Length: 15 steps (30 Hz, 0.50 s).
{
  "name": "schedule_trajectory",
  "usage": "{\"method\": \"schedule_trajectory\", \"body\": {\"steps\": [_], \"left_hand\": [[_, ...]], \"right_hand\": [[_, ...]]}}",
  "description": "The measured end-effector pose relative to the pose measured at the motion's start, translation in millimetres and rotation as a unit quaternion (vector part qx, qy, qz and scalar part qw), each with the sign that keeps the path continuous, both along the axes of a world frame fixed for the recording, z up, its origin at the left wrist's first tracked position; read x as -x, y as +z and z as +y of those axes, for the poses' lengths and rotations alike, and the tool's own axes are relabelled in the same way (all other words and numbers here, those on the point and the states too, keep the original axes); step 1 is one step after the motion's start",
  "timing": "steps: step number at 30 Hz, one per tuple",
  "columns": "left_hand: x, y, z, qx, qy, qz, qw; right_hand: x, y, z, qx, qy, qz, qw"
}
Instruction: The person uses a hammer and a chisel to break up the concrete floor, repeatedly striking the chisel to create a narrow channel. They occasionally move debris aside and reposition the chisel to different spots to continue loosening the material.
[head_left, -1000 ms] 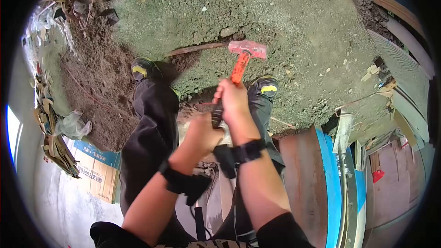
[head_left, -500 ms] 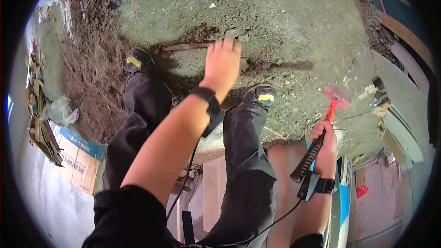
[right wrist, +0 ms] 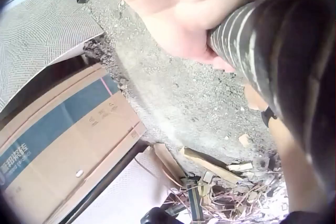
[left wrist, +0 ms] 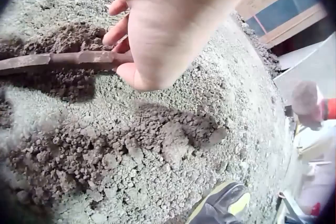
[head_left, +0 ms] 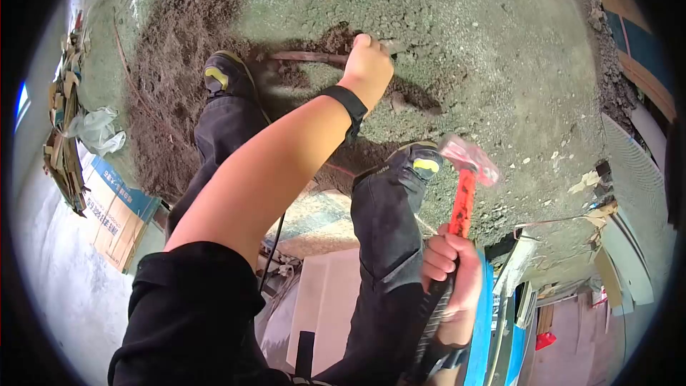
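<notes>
My left hand (head_left: 370, 68) is low over the dug-up ground, fingers curled round the right end of a rusty metal bar (head_left: 307, 56). In the left wrist view the bar (left wrist: 58, 61) lies across loose brown soil, its end hidden inside the hand (left wrist: 157, 35). My right hand (head_left: 454, 271) grips a sledgehammer (head_left: 463, 204) round its handle, near the right leg. The hammer has a worn pinkish head, an orange upper handle and a black ribbed grip, which fills much of the right wrist view beside the right hand (right wrist: 199, 19). The head points up and away from me.
Two dark shoes with yellow patches (head_left: 216, 77) stand on the ground, either side of the trench of broken soil (head_left: 421, 96). Cardboard boxes (head_left: 118, 218) lie at left, with a plastic bag (head_left: 100, 131) above them. Blue-edged boards (head_left: 480, 314) stand at right.
A second ago both hands held the sledgehammer over the ground. The left hand let go, reached to the bar and now grips its end. The right hand carried the hammer right, then nearer the right leg.
</notes>
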<state>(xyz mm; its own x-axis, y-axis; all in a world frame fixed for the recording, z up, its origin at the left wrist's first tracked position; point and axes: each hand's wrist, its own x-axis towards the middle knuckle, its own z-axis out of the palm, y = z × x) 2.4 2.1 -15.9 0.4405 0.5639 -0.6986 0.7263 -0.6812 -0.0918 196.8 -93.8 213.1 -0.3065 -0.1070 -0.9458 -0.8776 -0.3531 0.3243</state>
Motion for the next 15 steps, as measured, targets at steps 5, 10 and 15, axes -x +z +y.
{"method": "schedule_trajectory", "body": {"steps": [5,10,15], "left_hand": [[-7.1,5.9,-0.8,0.083,-0.020,0.039,0.996],[16.0,34.8,-0.8,0.280,0.182,-0.056,0.941],[27.9,53.1,-21.3,0.157,0.240,-0.195,0.938]], "right_hand": [[19.5,7.6,-4.0,-0.005,0.113,-0.083,0.990],[-11.5,-4.7,-35.9,-0.006,-0.028,-0.054,0.998],[-30.2,-8.5,-49.3,0.025,-0.171,-0.034,0.984]]}}
